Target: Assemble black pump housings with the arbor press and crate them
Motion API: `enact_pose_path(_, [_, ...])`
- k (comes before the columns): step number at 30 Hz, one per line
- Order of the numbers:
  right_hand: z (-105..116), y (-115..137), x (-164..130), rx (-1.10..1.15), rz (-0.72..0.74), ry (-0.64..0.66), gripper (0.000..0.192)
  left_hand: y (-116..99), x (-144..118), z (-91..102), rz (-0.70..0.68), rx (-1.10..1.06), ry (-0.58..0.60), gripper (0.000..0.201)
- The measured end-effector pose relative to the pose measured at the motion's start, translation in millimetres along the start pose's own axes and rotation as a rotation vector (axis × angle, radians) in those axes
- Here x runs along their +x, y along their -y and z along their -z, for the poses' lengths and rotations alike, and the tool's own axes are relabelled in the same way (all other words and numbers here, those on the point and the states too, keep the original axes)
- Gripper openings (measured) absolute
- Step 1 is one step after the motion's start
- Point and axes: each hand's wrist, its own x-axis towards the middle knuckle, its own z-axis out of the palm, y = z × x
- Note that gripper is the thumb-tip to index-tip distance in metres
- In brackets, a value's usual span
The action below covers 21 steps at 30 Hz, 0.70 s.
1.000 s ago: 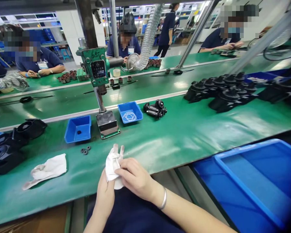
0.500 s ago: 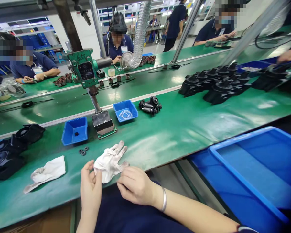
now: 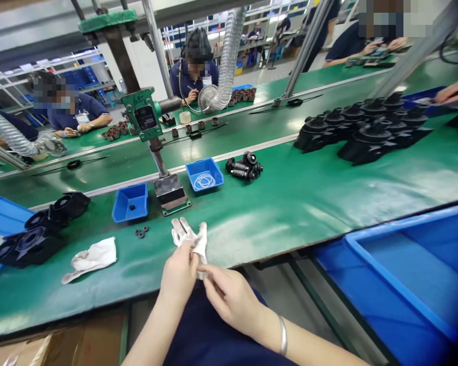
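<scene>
You sit at a long green counter (image 3: 297, 203) that runs from side to side in front of you. A big blue bin (image 3: 416, 274) sits low at your right, below the counter edge. A heap of black round parts (image 3: 362, 129) lies far off on the right of the counter. More black parts (image 3: 38, 229) lie at the far left. A green press (image 3: 147, 114) stands in the middle on a metal post, and its flat base (image 3: 171, 193) rests on the counter. On the left of that base is a small blue tray (image 3: 130, 202) with one dark ring in it. On the right is another small blue tray (image 3: 204, 174) with white rings inside. Just past that tray lies a little bunch of black pieces (image 3: 245, 168).

A white cloth (image 3: 91, 258) lies flat on the counter to your left. Near it, well apart from your hands, sit some tiny dark rings (image 3: 141, 232).

Your left hand (image 3: 180, 272) and your right hand (image 3: 231, 297) meet at the near edge of the counter. Both pinch a white glove (image 3: 191, 239) at its cuff, so each grip is closed on the glove. The glove's fingers point away from you, toward the press. A silver bangle (image 3: 283, 334) is on your right wrist
</scene>
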Motion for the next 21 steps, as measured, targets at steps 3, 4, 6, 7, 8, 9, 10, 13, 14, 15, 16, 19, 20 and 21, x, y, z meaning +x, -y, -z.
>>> enact_pose_path(3, [5.5,-11.5,-3.1,-0.086,0.001,-0.063,0.025,-11.8,5.0,-7.2,-0.027,-0.007,-0.001,0.014])
enact_pose_path(4, [6.7,-15.2,-2.9,-0.111,-0.006,-0.071,0.026,-13.9,6.2,-8.4,-0.025,-0.011,-0.009,0.014])
enact_pose_path(6, [7.9,-20.9,0.2,-0.129,-0.045,-0.051,0.028,-17.5,7.6,-9.7,-0.017,-0.022,-0.027,0.012])
enact_pose_path(7, [8.0,-23.0,3.3,-0.102,-0.08,-0.021,0.026,-19.3,7.7,-9.8,-0.011,-0.027,-0.034,0.011])
enact_pose_path(8, [8.0,-24.6,7.6,-0.037,-0.132,0.015,0.024,-21.3,7.5,-9.8,-0.013,-0.026,-0.042,0.009])
enact_pose_path(9, [8.1,-26.2,12.8,0.075,-0.209,0.056,0.02,-23.6,7.1,-9.5,-0.026,-0.023,-0.05,0.008])
enact_pose_path(10, [8.7,-27.9,18.8,0.234,-0.31,0.096,0.02,-26.2,6.4,-9.1,-0.049,-0.024,-0.062,0.009])
enact_pose_path(13, [14.5,-35.2,39.1,0.838,-0.63,0.104,0.025,-34.8,4.5,-6.6,-0.161,-0.111,-0.105,0.014])
enact_pose_path(14, [17.5,-38.0,45.8,1.001,-0.69,0.066,0.024,-37.7,4.3,-5.5,-0.2,-0.166,-0.116,0.014])
enact_pose_path(15, [20.6,-40.5,52.0,1.115,-0.715,0.017,0.021,-40.6,4.4,-4.5,-0.233,-0.225,-0.121,0.014])
enact_pose_path(16, [23.3,-42.4,57.6,1.177,-0.706,-0.039,0.017,-43.5,4.8,-3.5,-0.262,-0.275,-0.121,0.014])
enact_pose_path(19, [26.7,-40.9,69.0,1.154,-0.589,-0.111,0.015,-51.4,6.1,-2.5,-0.315,-0.361,-0.095,0.018])
enact_pose_path(20, [26.3,-38.0,70.9,1.099,-0.532,-0.095,0.018,-53.7,6.0,-2.8,-0.322,-0.368,-0.085,0.02])
enact_pose_path(21, [25.4,-34.5,72.0,1.03,-0.475,-0.064,0.022,-55.8,5.6,-3.4,-0.33,-0.366,-0.082,0.021])
